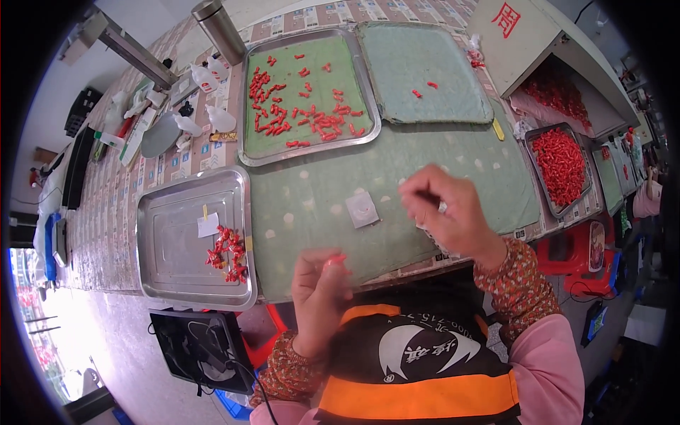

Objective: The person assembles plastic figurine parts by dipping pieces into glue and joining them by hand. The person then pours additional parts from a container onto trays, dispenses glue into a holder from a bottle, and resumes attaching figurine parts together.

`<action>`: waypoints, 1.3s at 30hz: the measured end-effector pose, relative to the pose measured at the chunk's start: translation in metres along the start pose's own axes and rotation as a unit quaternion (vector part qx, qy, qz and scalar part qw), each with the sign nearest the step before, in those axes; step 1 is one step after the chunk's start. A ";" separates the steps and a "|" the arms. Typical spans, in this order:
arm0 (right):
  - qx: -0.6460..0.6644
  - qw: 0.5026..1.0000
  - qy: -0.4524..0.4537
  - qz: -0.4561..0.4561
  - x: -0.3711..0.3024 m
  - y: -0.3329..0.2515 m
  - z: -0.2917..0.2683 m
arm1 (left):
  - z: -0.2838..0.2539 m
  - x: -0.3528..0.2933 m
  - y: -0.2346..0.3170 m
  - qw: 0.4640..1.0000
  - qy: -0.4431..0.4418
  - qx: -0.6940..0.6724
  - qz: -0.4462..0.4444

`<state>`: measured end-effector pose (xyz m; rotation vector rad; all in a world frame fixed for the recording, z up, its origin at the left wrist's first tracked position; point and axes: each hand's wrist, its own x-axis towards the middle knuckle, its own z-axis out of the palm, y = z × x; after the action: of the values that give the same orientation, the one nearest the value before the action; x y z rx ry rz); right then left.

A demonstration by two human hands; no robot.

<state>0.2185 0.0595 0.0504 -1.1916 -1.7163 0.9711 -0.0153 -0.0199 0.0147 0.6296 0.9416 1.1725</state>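
Observation:
My left hand (319,290) is closed near the table's front edge, pinching a small glossy red piece (337,261) between thumb and fingers. Farther right, my right hand (448,211) is raised over the green cloth (312,205) with its fingers curled together. A pale spot shows at its fingers, but what they grip, if anything, cannot be made out. Between the hands a small whitish square pad (363,210) lies on the cloth. To the left, a metal tray (166,244) holds a cluster of red pieces (228,255) and a white paper slip (208,225).
Behind, a green-lined tray (297,67) holds scattered red pieces; beside it, a pale-lined tray (425,60) has two. A dark tray (559,166) heaped with red pieces stands at right, below an open box (524,42). White bottles (221,119) and a steel flask (218,32) stand back left.

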 end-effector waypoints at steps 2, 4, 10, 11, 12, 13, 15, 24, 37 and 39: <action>-0.064 0.996 0.060 -0.010 0.026 0.010 -0.019 | -0.002 0.002 -0.002 1.000 0.005 0.005 -0.007; -0.113 0.989 0.089 -0.030 0.053 0.025 -0.039 | -0.003 0.003 -0.003 1.000 0.013 0.012 -0.013; -0.227 0.959 0.158 -0.061 0.105 0.051 -0.056 | -0.010 0.008 -0.003 0.996 0.007 0.091 0.000; -0.238 0.959 0.134 -0.077 0.111 0.049 -0.051 | -0.012 0.009 -0.002 0.994 0.002 0.107 0.005; -0.249 0.958 0.110 -0.095 0.116 0.047 -0.045 | -0.013 0.010 -0.001 0.992 -0.002 0.123 0.009; -0.247 0.959 0.105 -0.096 0.122 0.046 -0.036 | -0.015 0.010 -0.002 0.992 0.004 0.122 0.009; -0.259 0.960 0.031 -0.103 0.133 0.043 -0.019 | -0.018 0.010 -0.003 0.990 0.003 0.137 0.035; -0.337 0.937 -0.068 -0.056 0.160 0.066 0.026 | -0.021 0.010 -0.008 0.998 0.007 0.052 0.041; -0.436 0.893 -0.029 -0.107 0.169 0.081 0.042 | -0.020 0.014 -0.009 0.996 0.001 0.060 0.060; -0.407 0.901 -0.008 -0.151 0.168 0.082 0.040 | -0.019 0.014 -0.007 0.997 0.004 0.060 0.056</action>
<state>0.1716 0.2353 -0.0068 -1.3374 -2.3278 0.0327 -0.0277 -0.0098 -0.0041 0.7833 1.0000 1.2250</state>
